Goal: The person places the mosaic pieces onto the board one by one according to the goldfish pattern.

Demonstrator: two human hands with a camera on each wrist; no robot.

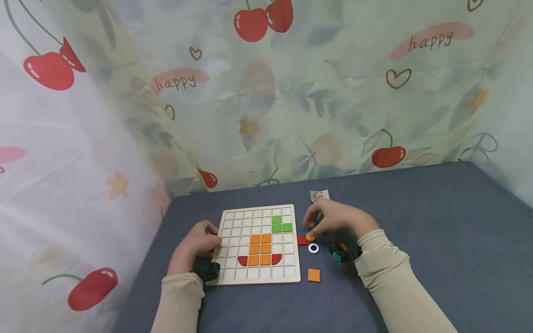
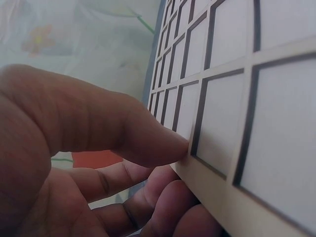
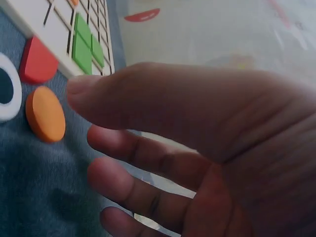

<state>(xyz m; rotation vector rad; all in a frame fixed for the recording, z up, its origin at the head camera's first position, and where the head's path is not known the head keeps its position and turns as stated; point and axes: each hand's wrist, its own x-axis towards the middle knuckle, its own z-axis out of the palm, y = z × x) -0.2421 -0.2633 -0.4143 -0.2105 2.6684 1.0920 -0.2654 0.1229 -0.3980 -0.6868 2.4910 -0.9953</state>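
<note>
A pale wooden grid board [image 1: 241, 230] lies on the table, with orange squares [image 1: 260, 248], two red quarter-round tiles and three green squares [image 1: 276, 227] set in its cells. At its left edge my left hand [image 1: 195, 241] grips the board, thumb on the rim and fingers curled underneath. My right hand [image 1: 339, 217] hovers just off the board's right side, fingers loosely bent and nothing between them. Close below its thumb are an orange disc [image 3: 47, 114], a red tile [image 3: 38, 61] and a white disc with a dark centre [image 1: 313, 248].
Nearer me, a loose orange square [image 1: 314, 275] lies right of the board. Green [image 1: 336, 257] and orange pieces show partly behind the right wrist camera. A small printed card [image 1: 319, 194] lies beyond the right hand. Patterned curtains [image 1: 266, 111] hang behind and left of the table.
</note>
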